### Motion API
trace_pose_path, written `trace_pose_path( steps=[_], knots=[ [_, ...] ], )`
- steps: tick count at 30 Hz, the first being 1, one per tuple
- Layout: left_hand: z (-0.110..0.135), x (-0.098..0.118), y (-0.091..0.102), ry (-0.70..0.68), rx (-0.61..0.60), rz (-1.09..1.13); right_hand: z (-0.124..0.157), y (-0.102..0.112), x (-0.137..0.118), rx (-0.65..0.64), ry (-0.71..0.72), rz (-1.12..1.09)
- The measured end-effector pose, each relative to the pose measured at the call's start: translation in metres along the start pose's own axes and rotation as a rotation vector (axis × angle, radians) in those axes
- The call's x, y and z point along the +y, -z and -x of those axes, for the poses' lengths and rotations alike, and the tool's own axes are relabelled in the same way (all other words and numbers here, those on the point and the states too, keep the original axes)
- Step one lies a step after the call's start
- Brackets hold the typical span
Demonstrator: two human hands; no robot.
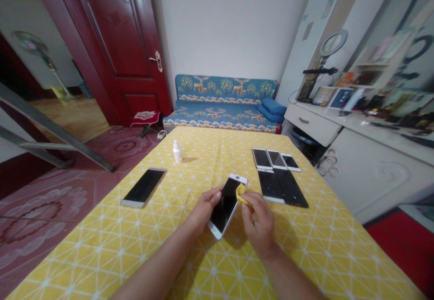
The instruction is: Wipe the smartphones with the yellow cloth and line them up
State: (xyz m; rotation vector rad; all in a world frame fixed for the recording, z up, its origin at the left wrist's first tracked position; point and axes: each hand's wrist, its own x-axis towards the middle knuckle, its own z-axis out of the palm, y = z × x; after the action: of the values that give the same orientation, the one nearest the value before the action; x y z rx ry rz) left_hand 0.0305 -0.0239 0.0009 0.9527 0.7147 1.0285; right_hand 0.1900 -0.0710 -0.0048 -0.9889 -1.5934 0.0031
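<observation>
My left hand (205, 206) grips the left edge of a white smartphone (224, 207), thumb over its border. The phone is tilted above the table, its black screen facing up. In my right hand (259, 221) a small yellow cloth (241, 193) is pinched between the fingers. That cloth touches the phone's upper right edge, near the top of the screen. My right fingers partly hide the phone's right side.
A table with a yellow patterned cloth (118, 250) lies before me. On it are a white bottle (177, 152), a gold-edged smartphone (143, 187) at left, and several phones in two rows at right, including a black one (290, 187). Beyond stands a blue sofa (224, 105).
</observation>
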Motion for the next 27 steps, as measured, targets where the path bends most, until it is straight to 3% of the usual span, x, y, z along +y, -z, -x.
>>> trace_pose_path(
  steps=[6,12,18,23,27],
  knots=[
    [0.001,0.001,-0.002,0.065,-0.062,-0.039,-0.005,0.008,0.008,0.198,-0.346,-0.116],
    [0.012,0.008,-0.006,0.098,-0.219,0.003,-0.003,0.006,0.011,0.162,-0.551,-0.309],
    [0.023,0.010,-0.005,0.267,-0.417,0.060,-0.006,0.003,0.011,0.115,-0.572,-0.244],
    [0.018,0.005,-0.004,0.514,-0.568,0.391,-0.004,-0.001,0.005,0.096,-0.557,-0.200],
    [0.016,0.011,-0.004,0.512,-0.632,0.523,-0.006,0.000,0.005,0.098,-0.514,-0.182]
  ],
)
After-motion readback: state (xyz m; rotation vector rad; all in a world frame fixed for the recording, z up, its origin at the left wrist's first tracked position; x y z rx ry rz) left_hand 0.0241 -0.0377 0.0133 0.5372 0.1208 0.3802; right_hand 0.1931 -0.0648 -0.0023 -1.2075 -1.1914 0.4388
